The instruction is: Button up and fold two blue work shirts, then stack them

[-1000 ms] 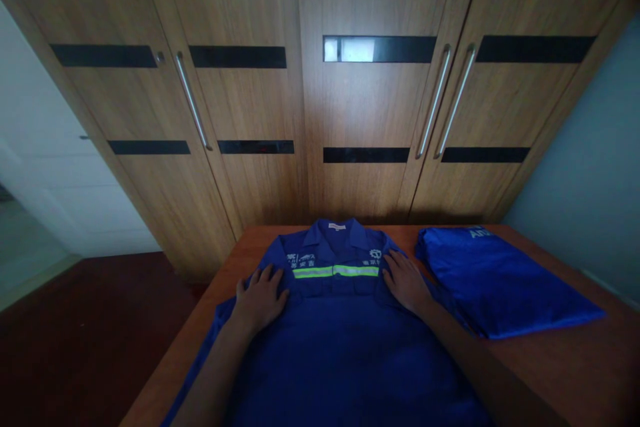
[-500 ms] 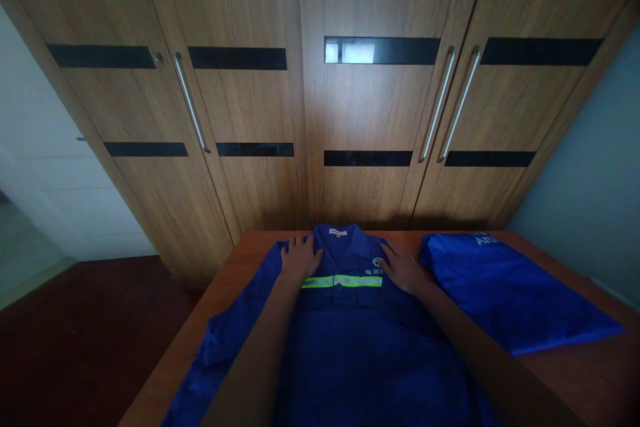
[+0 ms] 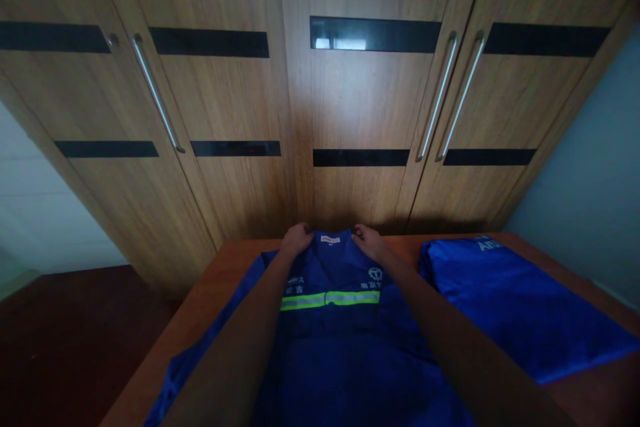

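A dark blue work jacket (image 3: 345,327) lies spread front side up, with a yellow-green and silver reflective stripe across its chest. White lettering and a gear emblem show above the stripe, and a white label sits inside the collar. My left hand (image 3: 297,240) is closed on the left side of the collar at the far end. On the collar's right side, my right hand (image 3: 368,241) pinches the cloth with bent fingers. Both forearms reach over the jacket and cover parts of its front and sleeves.
The jacket rests on a reddish-brown wooden table (image 3: 210,287). A folded bright blue fabric item (image 3: 505,307) with white letters lies to the right. Behind the table stands a wooden wardrobe (image 3: 360,107) with long metal handles. Dark red floor (image 3: 90,327) shows at left.
Both hands have moved from lying on the jacket's shoulders and chest up to the collar, where the fingers have closed on it. The camera view has shifted slightly closer.
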`<action>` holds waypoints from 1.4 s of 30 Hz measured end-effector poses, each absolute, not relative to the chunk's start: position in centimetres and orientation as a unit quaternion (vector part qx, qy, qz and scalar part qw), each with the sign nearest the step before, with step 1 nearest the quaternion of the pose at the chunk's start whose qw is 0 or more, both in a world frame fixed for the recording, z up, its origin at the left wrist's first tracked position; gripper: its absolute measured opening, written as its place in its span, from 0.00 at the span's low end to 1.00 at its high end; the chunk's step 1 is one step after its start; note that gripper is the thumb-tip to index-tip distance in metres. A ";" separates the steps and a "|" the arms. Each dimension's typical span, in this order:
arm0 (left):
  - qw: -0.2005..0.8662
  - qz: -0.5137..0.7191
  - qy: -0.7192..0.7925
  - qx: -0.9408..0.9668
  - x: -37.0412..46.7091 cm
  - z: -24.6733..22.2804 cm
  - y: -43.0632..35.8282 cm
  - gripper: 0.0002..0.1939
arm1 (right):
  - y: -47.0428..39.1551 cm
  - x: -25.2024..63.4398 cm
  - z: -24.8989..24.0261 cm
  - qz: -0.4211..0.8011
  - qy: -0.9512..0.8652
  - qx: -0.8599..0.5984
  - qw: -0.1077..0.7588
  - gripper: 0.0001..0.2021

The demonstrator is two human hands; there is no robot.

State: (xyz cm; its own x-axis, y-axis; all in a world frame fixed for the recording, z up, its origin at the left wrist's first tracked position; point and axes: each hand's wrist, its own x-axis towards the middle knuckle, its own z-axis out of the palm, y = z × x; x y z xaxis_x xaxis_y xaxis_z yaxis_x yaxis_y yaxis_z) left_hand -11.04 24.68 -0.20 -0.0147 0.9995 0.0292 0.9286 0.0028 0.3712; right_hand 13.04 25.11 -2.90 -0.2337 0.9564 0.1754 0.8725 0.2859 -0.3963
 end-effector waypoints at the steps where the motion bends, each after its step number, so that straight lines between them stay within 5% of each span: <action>1: 0.125 0.138 0.698 0.692 -11.1 -0.3 24.9 0.16 | 25.6 12.7 -3.0 0.113 -0.777 -0.589 0.191 0.17; 18: 0.177 0.133 0.691 0.688 -15.1 0.8 25.1 0.22 | 27.3 17.4 -1.2 0.258 -0.712 -0.622 0.200 0.09; 29: 0.389 0.139 0.643 0.645 -24.0 4.0 19.1 0.25 | 22.1 25.2 -0.9 0.489 -0.657 -0.508 0.267 0.19; 42: 0.449 0.201 0.625 0.606 -24.6 2.2 18.2 0.29 | 23.2 21.2 -2.5 0.426 -0.686 -0.547 0.219 0.13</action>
State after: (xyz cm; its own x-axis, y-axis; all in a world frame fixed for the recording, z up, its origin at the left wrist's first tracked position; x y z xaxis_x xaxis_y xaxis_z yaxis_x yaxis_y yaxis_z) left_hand -24.61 18.25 2.23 0.1388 0.9380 -0.3178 0.5765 0.1844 0.7960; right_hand 21.22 23.23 -2.47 -0.3059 0.9375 -0.1661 0.5643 0.0380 -0.8247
